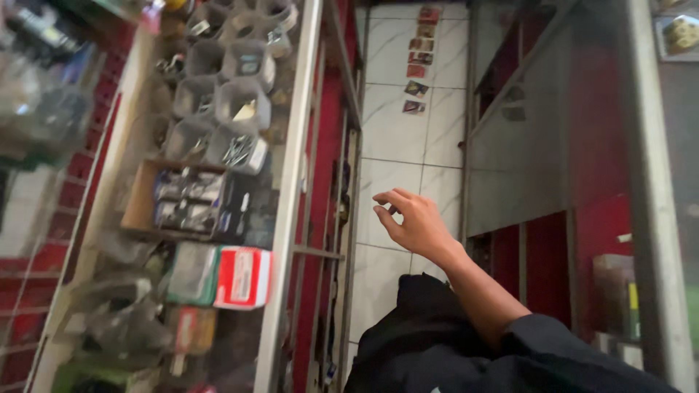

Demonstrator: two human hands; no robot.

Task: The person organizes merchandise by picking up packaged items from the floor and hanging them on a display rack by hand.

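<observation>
Right hand (416,222) reaches fwd, grip loosely curled, holding nothing, over white tiled floor (393,131). Nearest: glass display case w/ metal frame (291,189), left of hand, not touching. Stiff, fragile glass; take by frame edge. Left hand not seen.

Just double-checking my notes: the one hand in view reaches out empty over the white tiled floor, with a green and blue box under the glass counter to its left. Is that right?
Not quite. The head view shows the box is red and white, not green and blue. The rest holds: the right hand reaches out empty over the white tiled floor, with the glass counter to its left.
</observation>
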